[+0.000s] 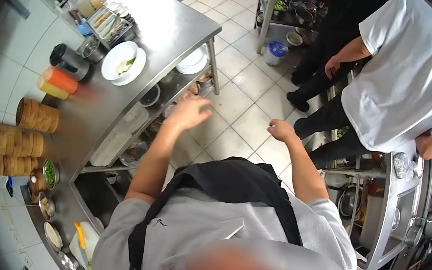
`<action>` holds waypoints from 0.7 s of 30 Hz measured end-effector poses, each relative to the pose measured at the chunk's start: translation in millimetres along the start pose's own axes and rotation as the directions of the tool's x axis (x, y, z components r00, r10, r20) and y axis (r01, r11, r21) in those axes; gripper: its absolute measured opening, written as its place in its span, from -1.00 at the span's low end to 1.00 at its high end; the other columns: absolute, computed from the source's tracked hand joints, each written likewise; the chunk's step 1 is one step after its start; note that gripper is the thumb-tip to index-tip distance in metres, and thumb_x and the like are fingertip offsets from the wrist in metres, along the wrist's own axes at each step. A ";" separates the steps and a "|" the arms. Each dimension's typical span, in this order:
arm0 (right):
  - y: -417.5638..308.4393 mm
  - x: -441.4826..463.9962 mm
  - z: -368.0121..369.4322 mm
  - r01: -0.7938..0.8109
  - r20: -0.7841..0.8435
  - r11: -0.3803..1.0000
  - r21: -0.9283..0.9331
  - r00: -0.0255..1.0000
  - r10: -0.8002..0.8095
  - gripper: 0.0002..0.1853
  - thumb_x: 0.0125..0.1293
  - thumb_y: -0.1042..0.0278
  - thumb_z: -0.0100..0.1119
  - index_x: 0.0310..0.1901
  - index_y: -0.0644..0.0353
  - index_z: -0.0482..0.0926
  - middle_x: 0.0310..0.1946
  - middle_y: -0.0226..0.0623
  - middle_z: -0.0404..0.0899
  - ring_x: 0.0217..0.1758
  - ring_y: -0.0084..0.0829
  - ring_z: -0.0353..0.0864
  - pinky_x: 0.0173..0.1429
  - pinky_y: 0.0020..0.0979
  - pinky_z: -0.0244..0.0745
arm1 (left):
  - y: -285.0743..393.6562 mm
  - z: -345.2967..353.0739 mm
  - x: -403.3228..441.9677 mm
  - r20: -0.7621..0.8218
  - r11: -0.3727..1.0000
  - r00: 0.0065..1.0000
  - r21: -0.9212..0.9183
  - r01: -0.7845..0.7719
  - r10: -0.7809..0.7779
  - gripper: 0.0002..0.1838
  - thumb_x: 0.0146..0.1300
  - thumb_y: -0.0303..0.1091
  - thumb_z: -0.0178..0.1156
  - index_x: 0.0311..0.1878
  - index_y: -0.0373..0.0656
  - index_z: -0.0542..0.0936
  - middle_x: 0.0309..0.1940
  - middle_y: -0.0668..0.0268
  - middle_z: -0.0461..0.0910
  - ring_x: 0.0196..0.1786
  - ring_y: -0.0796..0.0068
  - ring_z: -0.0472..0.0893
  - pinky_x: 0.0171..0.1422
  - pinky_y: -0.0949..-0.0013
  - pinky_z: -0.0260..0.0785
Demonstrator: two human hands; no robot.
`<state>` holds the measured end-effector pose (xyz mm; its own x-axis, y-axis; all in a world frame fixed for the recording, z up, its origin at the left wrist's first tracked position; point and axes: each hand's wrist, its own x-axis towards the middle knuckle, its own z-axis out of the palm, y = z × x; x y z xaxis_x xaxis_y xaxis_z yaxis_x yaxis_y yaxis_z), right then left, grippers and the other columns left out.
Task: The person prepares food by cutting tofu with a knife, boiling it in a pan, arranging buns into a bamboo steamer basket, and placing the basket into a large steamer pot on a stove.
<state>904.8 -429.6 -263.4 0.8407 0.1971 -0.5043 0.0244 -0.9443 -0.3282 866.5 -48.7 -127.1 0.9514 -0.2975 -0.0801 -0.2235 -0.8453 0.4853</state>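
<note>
My left hand (191, 113) is raised in front of me beside the steel counter, its fingers apart and nothing in it. Below and beyond it, plates (192, 62) are stacked on the counter's lower shelf. My right hand (282, 130) hangs over the tiled floor with the fingers curled in, and no object shows in it. On the steel counter (168, 20), a white bowl (110, 63) with some pale and green food sits on a white plate (137, 73).
Bamboo steamers (19, 141), squeeze bottles (60, 80) and a black jug (69, 61) line the left wall. A co-worker in a white shirt (409, 74) stands at right by the stove; another person in dark clothes is beyond. A blue-lidded bucket (276, 55) is on the floor.
</note>
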 end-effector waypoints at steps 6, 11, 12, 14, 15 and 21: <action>71.7 44.3 -36.7 -0.117 -0.050 0.983 0.139 0.991 0.125 -0.58 0.30 0.06 0.17 0.09 0.09 0.69 0.09 -0.07 0.70 0.19 -0.04 0.65 0.25 -0.12 0.54 | -51.1 -34.9 93.6 -0.238 0.983 0.970 0.159 0.094 -0.054 -0.44 0.24 -0.07 0.34 0.23 -0.21 0.63 0.35 -0.10 0.49 0.35 -0.09 0.52 0.48 0.10 0.33; 59.5 125.3 -78.1 -0.056 0.004 0.974 0.221 0.998 0.057 -0.56 0.31 0.05 0.18 0.13 0.08 0.67 0.08 -0.07 0.71 0.19 -0.04 0.66 0.25 -0.14 0.53 | -108.9 -49.7 174.0 -0.345 0.869 0.914 0.360 0.341 -0.215 -0.25 0.17 -0.14 0.42 0.44 -0.11 0.45 0.48 -0.04 0.34 0.53 -0.09 0.30 0.59 -0.13 0.13; 59.5 150.4 -88.4 -0.042 0.046 0.965 0.259 0.998 0.031 -0.56 0.31 0.06 0.17 0.14 0.08 0.67 0.08 -0.08 0.71 0.19 -0.04 0.66 0.26 -0.15 0.53 | -120.7 -45.7 188.5 -0.342 0.869 0.911 0.351 0.350 -0.229 -0.25 0.17 -0.14 0.42 0.44 -0.11 0.45 0.48 -0.04 0.34 0.53 -0.09 0.30 0.59 -0.13 0.13; 71.3 210.0 -106.2 -0.018 0.023 0.973 0.228 1.000 0.013 -0.56 0.29 0.06 0.17 0.11 0.10 0.68 0.04 -0.07 0.72 0.15 -0.02 0.67 0.23 -0.14 0.55 | -143.8 -42.7 220.7 -0.292 0.864 0.935 0.396 0.310 -0.202 -0.16 0.11 -0.17 0.46 0.49 -0.07 0.38 0.50 -0.05 0.28 0.54 -0.09 0.25 0.60 -0.22 0.04; 80.4 241.0 -116.9 0.026 -0.055 0.985 0.172 0.998 -0.017 -0.60 0.30 0.08 0.20 0.06 0.13 0.69 -0.05 -0.06 0.73 0.05 -0.03 0.70 0.12 -0.13 0.57 | -151.9 -41.4 236.1 -0.344 0.906 0.933 0.351 0.235 -0.109 -0.11 0.05 -0.19 0.48 0.49 -0.08 0.37 0.46 -0.09 0.30 0.49 -0.13 0.29 0.58 -0.20 0.04; 90.2 391.6 -194.1 -0.089 0.022 0.996 -0.006 0.996 0.089 -0.67 0.23 0.07 0.19 -0.07 0.02 0.74 -0.07 -0.07 0.74 0.06 0.00 0.70 0.14 -0.08 0.59 | -161.4 -35.8 282.5 -0.297 0.906 0.929 0.290 0.310 -0.222 -0.03 0.08 -0.13 0.50 0.57 0.06 0.28 0.56 -0.08 0.13 0.58 -0.21 0.10 0.58 -0.40 -0.07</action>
<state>1341.2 -488.8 -335.4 0.8276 0.1180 -0.5488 -0.0473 -0.9596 -0.2775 1178.9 19.6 -196.9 0.9961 0.0435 0.0762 0.0307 -0.9863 0.1621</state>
